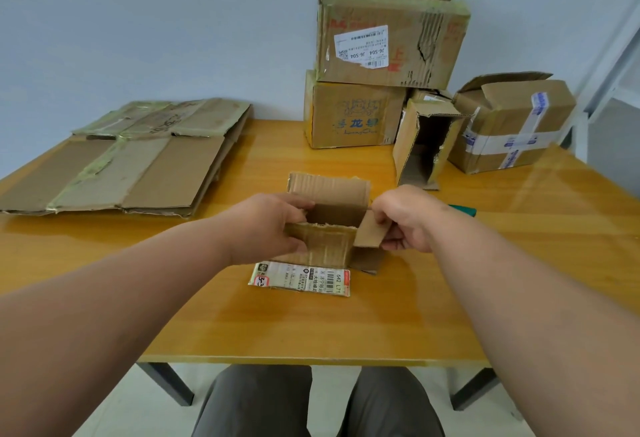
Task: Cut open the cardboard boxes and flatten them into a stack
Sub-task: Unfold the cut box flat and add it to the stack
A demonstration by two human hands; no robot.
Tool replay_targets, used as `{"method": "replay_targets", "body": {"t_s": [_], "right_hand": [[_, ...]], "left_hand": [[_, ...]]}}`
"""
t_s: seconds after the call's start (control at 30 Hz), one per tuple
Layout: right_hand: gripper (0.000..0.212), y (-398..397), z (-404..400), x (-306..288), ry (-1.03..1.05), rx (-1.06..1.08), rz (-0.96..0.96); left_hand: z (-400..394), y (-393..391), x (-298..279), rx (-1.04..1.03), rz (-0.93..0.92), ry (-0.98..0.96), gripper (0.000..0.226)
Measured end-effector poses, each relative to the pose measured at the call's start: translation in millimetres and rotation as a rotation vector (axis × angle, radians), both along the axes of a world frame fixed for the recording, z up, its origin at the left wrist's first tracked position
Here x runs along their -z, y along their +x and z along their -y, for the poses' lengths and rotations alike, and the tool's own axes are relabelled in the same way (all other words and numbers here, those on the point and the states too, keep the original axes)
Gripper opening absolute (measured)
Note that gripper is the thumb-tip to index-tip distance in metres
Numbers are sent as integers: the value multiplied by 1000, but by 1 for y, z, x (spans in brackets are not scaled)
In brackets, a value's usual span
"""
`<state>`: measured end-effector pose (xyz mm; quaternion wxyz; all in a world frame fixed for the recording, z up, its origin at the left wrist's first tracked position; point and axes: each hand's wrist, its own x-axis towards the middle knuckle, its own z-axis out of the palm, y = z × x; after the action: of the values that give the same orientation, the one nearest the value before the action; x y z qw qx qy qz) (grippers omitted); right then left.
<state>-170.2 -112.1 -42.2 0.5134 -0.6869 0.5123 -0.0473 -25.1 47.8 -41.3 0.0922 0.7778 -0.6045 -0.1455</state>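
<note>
A small open cardboard box (329,232) stands in the middle of the table, its labelled flap (301,278) lying flat toward me. My left hand (266,225) grips the box's left side, fingers curled over the rim. My right hand (405,218) pinches the box's right flap (370,234). A stack of flattened cardboard (121,163) lies at the table's left. At the back right stand unflattened boxes: a large one (388,34) on top of another (349,118), a narrow open one (422,142), and a taped one (512,125).
A green-handled object (464,210), partly hidden behind my right hand, lies on the yellow table (311,329). The wall runs behind the boxes. My knees show under the table's front edge.
</note>
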Motion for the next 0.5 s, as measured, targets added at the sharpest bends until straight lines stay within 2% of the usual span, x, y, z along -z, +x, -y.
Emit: {"method": "replay_targets", "body": {"t_s": [0.07, 0.13, 0.2, 0.23, 0.4, 0.5], "right_hand": [[8, -1, -1, 0, 16, -29, 31], [16, -1, -2, 1, -1, -90, 38], [19, 1, -4, 1, -30, -146, 25], [18, 2, -6, 1, -46, -164, 22], [18, -2, -8, 1, -126, -218, 65], [21, -2, -9, 3, -199, -261, 113]], "left_hand": [[1, 0, -6, 32, 105, 80, 26], [3, 4, -13, 108, 336, 158, 45], [4, 8, -18, 159, 524, 154, 58], [4, 9, -19, 145, 550, 137, 61], [-1, 12, -15, -146, 300, -65, 57], [-3, 11, -10, -262, 304, -130, 64]]}}
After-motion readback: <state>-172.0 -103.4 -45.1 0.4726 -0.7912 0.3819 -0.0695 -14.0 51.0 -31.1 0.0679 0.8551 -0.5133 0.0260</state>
